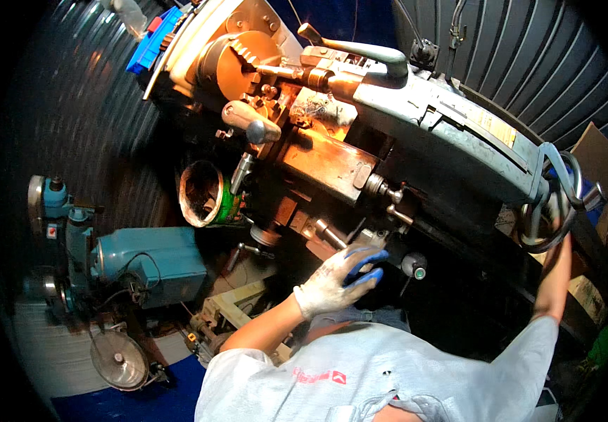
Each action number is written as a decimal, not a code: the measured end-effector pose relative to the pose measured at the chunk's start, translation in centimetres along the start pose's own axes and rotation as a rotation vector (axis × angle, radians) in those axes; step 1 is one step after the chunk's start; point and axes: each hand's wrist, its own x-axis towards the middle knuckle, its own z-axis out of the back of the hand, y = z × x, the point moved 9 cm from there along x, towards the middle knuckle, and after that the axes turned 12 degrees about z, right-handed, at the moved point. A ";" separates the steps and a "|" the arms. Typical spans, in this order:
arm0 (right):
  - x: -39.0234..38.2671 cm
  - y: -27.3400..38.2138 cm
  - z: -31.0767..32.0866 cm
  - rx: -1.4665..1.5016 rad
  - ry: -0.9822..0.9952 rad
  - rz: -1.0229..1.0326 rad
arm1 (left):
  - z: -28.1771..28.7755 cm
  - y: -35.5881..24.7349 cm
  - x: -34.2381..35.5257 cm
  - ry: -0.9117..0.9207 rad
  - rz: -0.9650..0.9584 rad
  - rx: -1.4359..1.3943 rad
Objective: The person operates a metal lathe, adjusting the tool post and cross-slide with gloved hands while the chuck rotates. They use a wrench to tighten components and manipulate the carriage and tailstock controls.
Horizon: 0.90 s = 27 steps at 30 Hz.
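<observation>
My left hand (336, 279), in a white glove with blue-coated fingers, is raised in front of the lathe's carriage controls. Its fingers are bent but apart, and nothing shows between them. Beside it are a metal lever (328, 232) and a black-knobbed handle (414, 266). At the far right my right hand (554, 211) is at the tailstock handwheel (545, 246), closed on it, with most fingers hidden by the rim. The tailstock (452, 130) carries a drill chuck (318, 77) whose tool points at the brown lathe chuck (237, 67).
The tool post handle (251, 122) sticks up over the cross slide (328, 165). A green can (228, 205) stands left of the carriage. Further left are a blue-green motorised machine (150, 264) and a round fan (119, 359). A long curved clamp lever (360, 50) tops the tailstock.
</observation>
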 end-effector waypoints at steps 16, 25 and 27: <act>-4.3 -2.1 6.1 -0.202 -0.044 -0.004 | 0.9 12.2 -11.8 -0.170 0.596 -0.101; -0.9 -3.2 0.5 -0.158 0.001 0.005 | 1.5 14.6 -14.4 -0.146 0.698 -0.045; -1.4 -4.3 4.3 -0.218 -0.038 0.014 | 2.5 15.3 -14.8 -0.182 0.671 -0.045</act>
